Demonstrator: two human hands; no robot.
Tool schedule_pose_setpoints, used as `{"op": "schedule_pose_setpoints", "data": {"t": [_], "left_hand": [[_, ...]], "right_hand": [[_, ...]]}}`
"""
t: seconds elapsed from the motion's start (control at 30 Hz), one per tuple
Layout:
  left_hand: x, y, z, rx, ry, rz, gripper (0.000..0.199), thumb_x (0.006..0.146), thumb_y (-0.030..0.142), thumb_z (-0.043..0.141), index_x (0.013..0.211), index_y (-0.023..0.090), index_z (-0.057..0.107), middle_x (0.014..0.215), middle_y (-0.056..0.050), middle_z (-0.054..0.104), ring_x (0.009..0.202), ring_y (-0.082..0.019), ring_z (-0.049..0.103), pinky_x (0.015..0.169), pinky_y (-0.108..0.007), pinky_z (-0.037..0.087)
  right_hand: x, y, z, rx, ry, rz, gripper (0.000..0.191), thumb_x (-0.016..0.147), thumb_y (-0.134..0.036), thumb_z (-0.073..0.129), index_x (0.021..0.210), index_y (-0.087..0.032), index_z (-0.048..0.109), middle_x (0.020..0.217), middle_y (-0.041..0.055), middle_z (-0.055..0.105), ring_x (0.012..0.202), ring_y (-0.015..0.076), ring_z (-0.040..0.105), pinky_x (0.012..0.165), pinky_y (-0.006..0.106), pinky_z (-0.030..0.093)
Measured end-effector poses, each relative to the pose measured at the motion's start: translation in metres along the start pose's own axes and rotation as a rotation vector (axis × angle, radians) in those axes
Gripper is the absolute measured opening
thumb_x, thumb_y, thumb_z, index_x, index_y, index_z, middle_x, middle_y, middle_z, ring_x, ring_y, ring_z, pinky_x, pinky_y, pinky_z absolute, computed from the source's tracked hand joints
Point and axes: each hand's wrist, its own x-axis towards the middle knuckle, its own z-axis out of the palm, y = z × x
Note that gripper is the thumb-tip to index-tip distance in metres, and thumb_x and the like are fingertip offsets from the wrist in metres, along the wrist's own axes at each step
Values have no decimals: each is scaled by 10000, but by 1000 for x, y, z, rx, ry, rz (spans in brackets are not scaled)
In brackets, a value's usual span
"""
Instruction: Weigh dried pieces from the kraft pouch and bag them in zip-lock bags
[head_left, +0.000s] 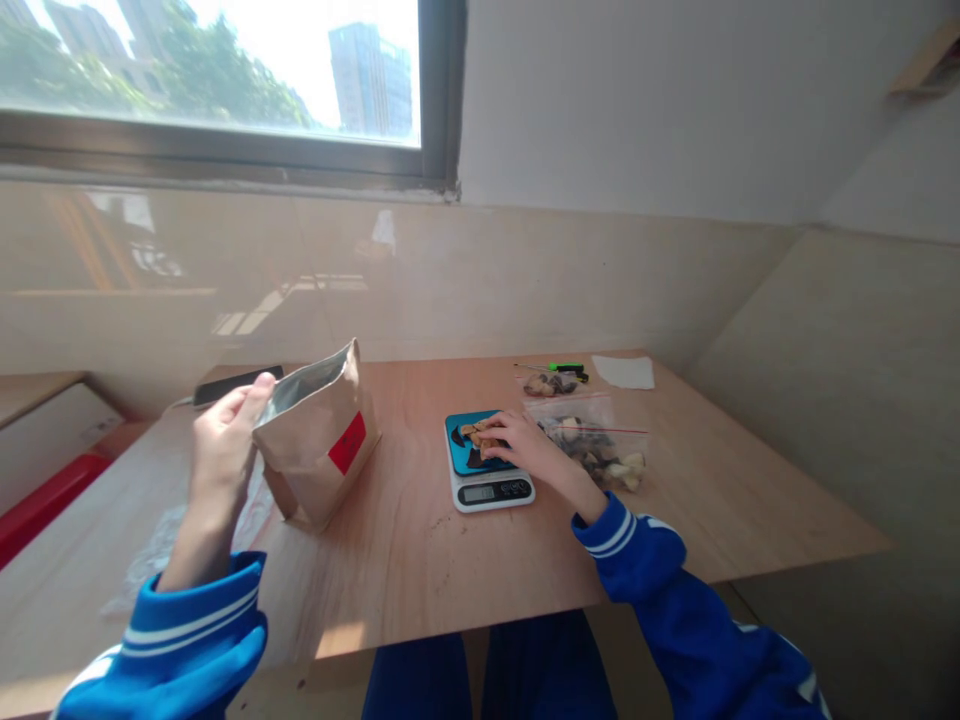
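Observation:
My left hand (229, 435) pinches the upper left rim of a brown paper bag (311, 455) with a silvery lining and a red label. The bag stands open-mouthed on the table, tipped slightly. Over a small kitchen scale (495, 493) with a blue top, my right hand (517, 440) has its fingers on brown and dark dried pieces (474, 432). Whether those fingers grip a piece is too small to tell. Right of the scale, partly behind my right forearm, lies a clear zip bag (619, 465) of dark and pale pieces.
Behind the zip bag are a smaller bag of pieces (551, 384), a green screwdriver (564, 367) and a white sheet (624, 372). A dark flat device (236, 384) lies at the back left of the wooden table (420, 570). Clear plastic (154, 550) rests near my left forearm.

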Motion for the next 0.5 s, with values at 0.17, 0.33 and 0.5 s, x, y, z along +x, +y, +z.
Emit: {"op": "schedule_pose_setpoints", "data": {"t": [0.17,0.33,0.5], "left_hand": [[5,3,0,-27,-31,-33,523,780,535,606,1048,90,667,947,-89,718,793,-157,631,694,-245,487],[-32,-5,-1,-44,356,219,511,952,477,310,1274,140,519,1337,-148,569,1187,-251,581,999,-443,456],[-92,-34,3,87,193,494,487,929,460,383,1400,347,336,1533,-28,334,1388,-260,365,1161,-482,289]], "right_hand": [[-17,3,-8,23,88,33,345,894,-303,603,1236,-271,630,1217,91,616,1145,263,554,995,451,421],[-51,-4,-14,85,258,139,271,937,-310,505,1151,-275,668,1174,80,620,1123,252,562,999,449,425],[-101,-17,-1,149,370,256,254,939,-326,475,1057,-289,697,1140,67,634,1100,246,575,993,446,437]]}}
